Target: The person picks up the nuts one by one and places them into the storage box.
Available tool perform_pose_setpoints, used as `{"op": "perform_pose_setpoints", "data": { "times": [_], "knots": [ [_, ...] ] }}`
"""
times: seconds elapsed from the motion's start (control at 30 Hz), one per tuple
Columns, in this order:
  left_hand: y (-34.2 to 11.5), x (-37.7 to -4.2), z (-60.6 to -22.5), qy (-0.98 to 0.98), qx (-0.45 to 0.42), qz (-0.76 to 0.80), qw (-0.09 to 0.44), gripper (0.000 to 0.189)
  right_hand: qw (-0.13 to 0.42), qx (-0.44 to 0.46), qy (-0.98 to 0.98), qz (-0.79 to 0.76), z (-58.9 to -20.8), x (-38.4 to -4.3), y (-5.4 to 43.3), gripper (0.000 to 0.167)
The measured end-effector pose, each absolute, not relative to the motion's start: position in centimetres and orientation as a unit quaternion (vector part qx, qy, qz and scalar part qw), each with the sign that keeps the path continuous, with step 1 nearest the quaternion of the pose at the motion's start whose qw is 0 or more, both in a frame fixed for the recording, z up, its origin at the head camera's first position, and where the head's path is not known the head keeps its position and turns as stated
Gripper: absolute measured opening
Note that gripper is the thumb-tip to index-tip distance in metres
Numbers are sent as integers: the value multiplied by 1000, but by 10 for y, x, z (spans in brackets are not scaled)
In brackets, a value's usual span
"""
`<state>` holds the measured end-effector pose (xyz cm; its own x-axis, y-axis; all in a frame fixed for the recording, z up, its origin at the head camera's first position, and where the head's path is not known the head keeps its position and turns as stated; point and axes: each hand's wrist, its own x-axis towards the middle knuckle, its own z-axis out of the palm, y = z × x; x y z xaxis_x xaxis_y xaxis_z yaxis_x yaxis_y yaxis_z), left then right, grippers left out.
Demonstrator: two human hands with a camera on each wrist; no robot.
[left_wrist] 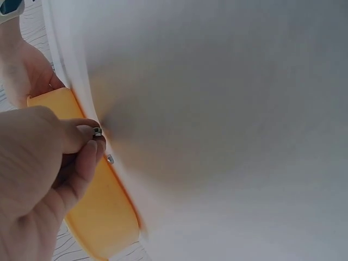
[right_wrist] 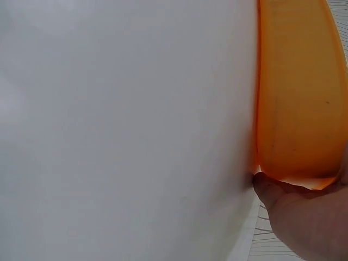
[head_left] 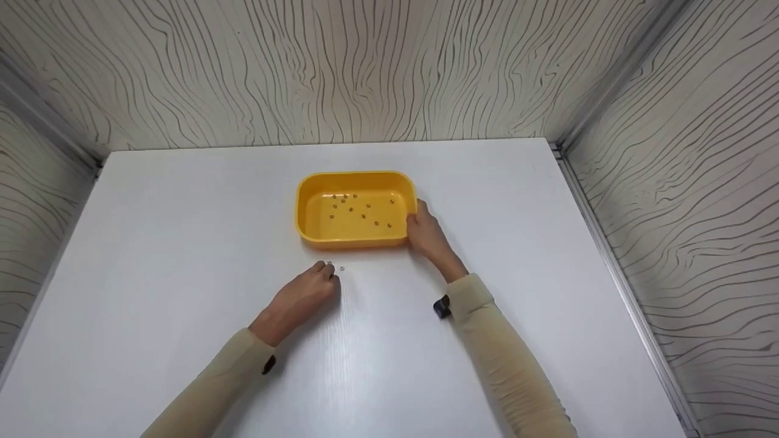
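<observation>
A yellow plastic bin (head_left: pixel 359 243) stands on the white table with several small metal nuts (head_left: pixel 351 210) scattered over its floor. Just in front of the bin's near wall, my left hand (head_left: pixel 310 289) pinches a small metal nut (left_wrist: pixel 97 131) between thumb and fingertips. Another loose nut (head_left: pixel 342 268) lies on the table right beside those fingertips; the left wrist view shows this nut (left_wrist: pixel 110 159) close to the bin's wall. My right hand (head_left: pixel 429 234) holds the bin by its right end, its far fingers partly hidden. In the right wrist view the thumb (right_wrist: pixel 266 185) lies low against the bin's corner.
The white table (head_left: pixel 182 213) spreads out around the bin on all sides. Wood-grain patterned panels (head_left: pixel 365 73) rise behind it and at both sides, with metal rails (head_left: pixel 627 280) along the edges.
</observation>
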<state>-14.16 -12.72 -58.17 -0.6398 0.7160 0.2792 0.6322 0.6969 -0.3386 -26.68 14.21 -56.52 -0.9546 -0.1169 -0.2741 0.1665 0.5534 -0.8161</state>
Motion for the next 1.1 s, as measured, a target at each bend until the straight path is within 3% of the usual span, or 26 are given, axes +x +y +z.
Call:
{"op": "perform_pose_setpoints", "data": {
  "times": [0.23, 0.5, 0.67, 0.83, 1.1],
  "knots": [
    [-127, -140, -578, -899, -375, 102, 201, 18, 146, 12, 870, -471, -565, -267, 143, 57],
    [-123, -139, -565, -911, -380, 10, 157, 17, 150, 16, 872, -465, -564, -267, 141, 57],
    [-114, -138, -546, -912, -380, -106, 114, 15, 154, 21, 872, -465, -563, -267, 140, 58],
    [-106, -141, -521, -897, -380, -200, 102, 19, 154, 22, 871, -465, -562, -267, 139, 58],
    [-101, -159, -490, -904, -325, -271, 63, 17, 155, 24, 870, -467, -564, -267, 139, 56]
  ]
}}
